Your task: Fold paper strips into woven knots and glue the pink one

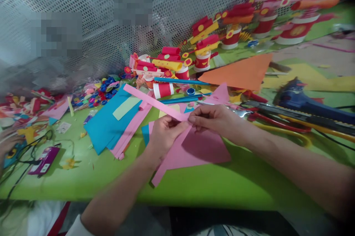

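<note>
A long pink paper strip [155, 103] slants up to the left from my fingers, held above the table. My left hand [166, 132] pinches it near its lower right end between thumb and fingers. At that same end my right hand [208, 119] closes thumb and fingertips on the strip. Beneath both hands lies a larger pink paper sheet [199, 149], partly hidden by them, with another pink strip [161, 175] poking out towards the table's near edge. Left of my hands, blue paper sheets [98, 128] carry a pale green strip [126, 108] and more pink strips [133, 130].
Red-and-white paper cup models [202, 60] line the back beside a perforated metal screen [97, 14]. To the right lie orange paper [241, 71], a blue glue gun [302, 97], a cutter knife [280, 110] and scissors [294, 132]. A purple box [44, 161] with cables and another person's hand [8, 143] are at left.
</note>
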Action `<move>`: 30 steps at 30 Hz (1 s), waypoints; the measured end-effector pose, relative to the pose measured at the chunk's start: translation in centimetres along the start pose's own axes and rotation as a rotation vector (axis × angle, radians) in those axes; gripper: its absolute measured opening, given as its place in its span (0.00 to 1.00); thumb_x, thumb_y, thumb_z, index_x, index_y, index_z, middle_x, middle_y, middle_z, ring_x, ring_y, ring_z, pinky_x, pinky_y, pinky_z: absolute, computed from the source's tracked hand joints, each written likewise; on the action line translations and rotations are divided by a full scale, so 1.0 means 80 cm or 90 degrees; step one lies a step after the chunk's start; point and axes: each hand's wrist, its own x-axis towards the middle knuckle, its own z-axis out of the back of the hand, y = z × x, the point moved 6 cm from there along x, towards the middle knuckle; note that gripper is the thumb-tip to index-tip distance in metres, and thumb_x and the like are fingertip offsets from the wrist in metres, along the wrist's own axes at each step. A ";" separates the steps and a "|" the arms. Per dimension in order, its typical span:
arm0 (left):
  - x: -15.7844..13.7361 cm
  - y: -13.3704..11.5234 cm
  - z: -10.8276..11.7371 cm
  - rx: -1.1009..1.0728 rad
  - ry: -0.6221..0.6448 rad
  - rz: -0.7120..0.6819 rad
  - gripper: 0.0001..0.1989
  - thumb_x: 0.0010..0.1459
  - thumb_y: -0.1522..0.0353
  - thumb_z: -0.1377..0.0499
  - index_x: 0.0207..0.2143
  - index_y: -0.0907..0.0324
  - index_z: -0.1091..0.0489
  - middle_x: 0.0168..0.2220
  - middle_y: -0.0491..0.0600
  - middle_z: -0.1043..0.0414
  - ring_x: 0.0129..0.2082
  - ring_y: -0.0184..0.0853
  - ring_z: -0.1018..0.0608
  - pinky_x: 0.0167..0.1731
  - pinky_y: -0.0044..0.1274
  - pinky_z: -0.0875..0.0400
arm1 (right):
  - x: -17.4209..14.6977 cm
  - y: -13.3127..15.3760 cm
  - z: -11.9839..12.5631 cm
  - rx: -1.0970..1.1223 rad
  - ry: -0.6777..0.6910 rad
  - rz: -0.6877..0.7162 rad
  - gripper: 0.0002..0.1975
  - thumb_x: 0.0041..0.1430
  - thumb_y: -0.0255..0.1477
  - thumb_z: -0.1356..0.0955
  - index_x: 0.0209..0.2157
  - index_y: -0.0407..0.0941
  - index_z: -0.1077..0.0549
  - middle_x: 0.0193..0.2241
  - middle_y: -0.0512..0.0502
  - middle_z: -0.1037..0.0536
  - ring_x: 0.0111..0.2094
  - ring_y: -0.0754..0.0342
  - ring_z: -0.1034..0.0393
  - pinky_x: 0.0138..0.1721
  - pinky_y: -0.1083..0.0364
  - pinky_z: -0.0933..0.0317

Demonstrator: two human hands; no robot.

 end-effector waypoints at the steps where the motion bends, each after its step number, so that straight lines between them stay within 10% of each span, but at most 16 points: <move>1: -0.001 0.000 0.001 -0.024 -0.009 0.012 0.13 0.47 0.65 0.27 0.35 0.62 0.20 0.30 0.49 0.20 0.31 0.33 0.21 0.37 0.26 0.28 | 0.000 -0.001 -0.001 0.011 0.007 -0.003 0.15 0.48 0.41 0.22 0.32 0.44 0.20 0.27 0.50 0.21 0.29 0.57 0.26 0.36 0.54 0.26; 14: -0.009 -0.016 -0.001 0.094 -0.048 -0.091 0.07 0.52 0.69 0.32 0.35 0.61 0.20 0.31 0.49 0.20 0.33 0.34 0.22 0.38 0.26 0.28 | -0.003 0.001 -0.001 0.010 -0.013 0.017 0.15 0.52 0.39 0.23 0.26 0.42 0.24 0.19 0.53 0.29 0.21 0.61 0.34 0.24 0.61 0.38; 30: 0.002 0.001 -0.018 -0.272 0.089 0.082 0.11 0.46 0.67 0.27 0.31 0.62 0.22 0.28 0.48 0.21 0.30 0.32 0.20 0.35 0.23 0.26 | -0.015 0.025 0.001 -0.018 0.021 0.056 0.15 0.53 0.39 0.24 0.25 0.43 0.25 0.20 0.53 0.28 0.21 0.60 0.35 0.25 0.58 0.40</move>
